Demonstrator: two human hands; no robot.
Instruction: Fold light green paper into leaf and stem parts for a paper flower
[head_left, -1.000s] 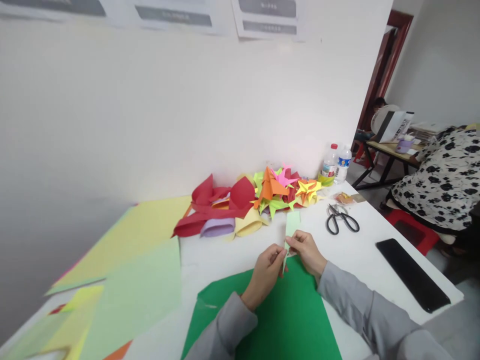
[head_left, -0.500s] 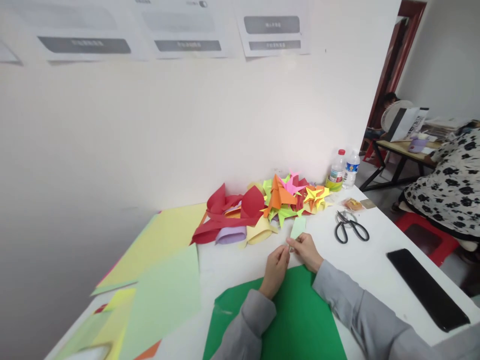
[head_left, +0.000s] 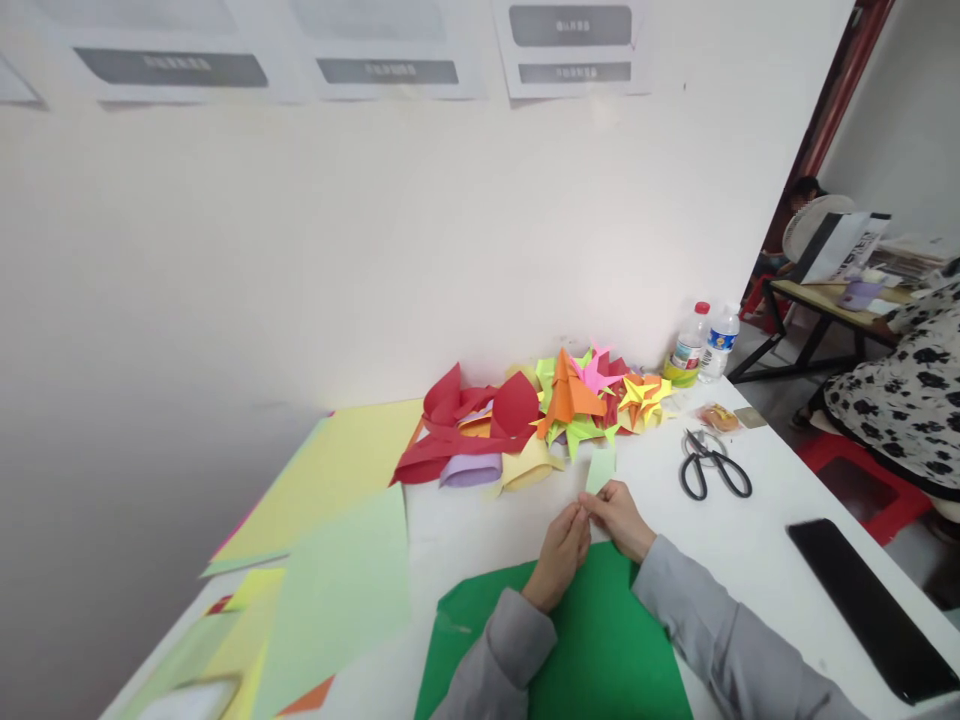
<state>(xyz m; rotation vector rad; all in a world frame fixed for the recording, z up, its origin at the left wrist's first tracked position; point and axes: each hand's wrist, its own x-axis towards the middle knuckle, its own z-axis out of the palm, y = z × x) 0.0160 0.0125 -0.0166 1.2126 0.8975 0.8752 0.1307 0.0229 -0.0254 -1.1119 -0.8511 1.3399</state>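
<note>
My left hand (head_left: 561, 556) and my right hand (head_left: 619, 518) meet fingertip to fingertip above the far edge of a green sheet (head_left: 607, 640). The fingers of both are closed in a pinch. A small pale green paper piece (head_left: 601, 468) stands up just beyond my right hand, its lower end at the fingers. What my left fingertips hold is too small to make out. Behind the hands lie a curled red paper shape (head_left: 517, 408), an orange folded paper (head_left: 570, 392) and several folded stars.
Black-handled scissors (head_left: 712, 465) and a long black object (head_left: 870, 605) lie at the right. Two bottles (head_left: 688, 345) stand by the wall. Pale green (head_left: 337, 590) and yellow sheets (head_left: 330, 470) cover the left side. A person in a patterned garment (head_left: 907, 385) sits beyond.
The whole view has shifted slightly, with most table items now a little farther right. My hands stay together, their fingertips slightly lower in view, and my left fingers look more curled.
</note>
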